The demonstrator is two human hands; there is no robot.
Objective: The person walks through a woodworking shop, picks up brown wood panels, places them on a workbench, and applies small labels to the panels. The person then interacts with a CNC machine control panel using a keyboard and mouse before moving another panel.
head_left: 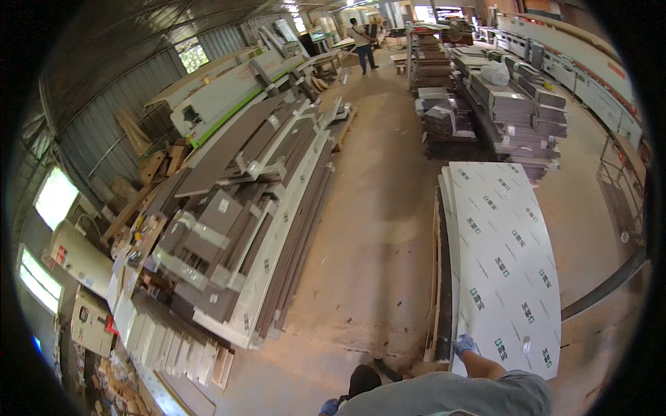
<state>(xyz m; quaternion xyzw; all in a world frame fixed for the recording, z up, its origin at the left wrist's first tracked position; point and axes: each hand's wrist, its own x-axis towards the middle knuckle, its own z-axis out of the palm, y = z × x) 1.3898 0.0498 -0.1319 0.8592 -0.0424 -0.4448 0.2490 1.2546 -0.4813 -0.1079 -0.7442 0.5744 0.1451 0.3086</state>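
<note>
My right hand [466,344], in a blue glove, is at the near left corner of a long white panel [510,256] covered in a printed film, its fingers closed over the edge. The panel lies on top of a stack with another white sheet and dark boards [444,291] showing along its left side. Low at the bottom edge is my left hand [329,407], also blue-gloved and mostly cut off, so its fingers are hidden. Beside it a dark rounded shape [364,380] stands out against the floor.
Left of the aisle [368,229] lie long stacks of brown and white panels [243,229]. Beyond my stack are piles of dark boards [506,104] with a crumpled plastic bag [495,72]. A long machine [576,69] lines the right wall. Far off, a person [362,45] stands.
</note>
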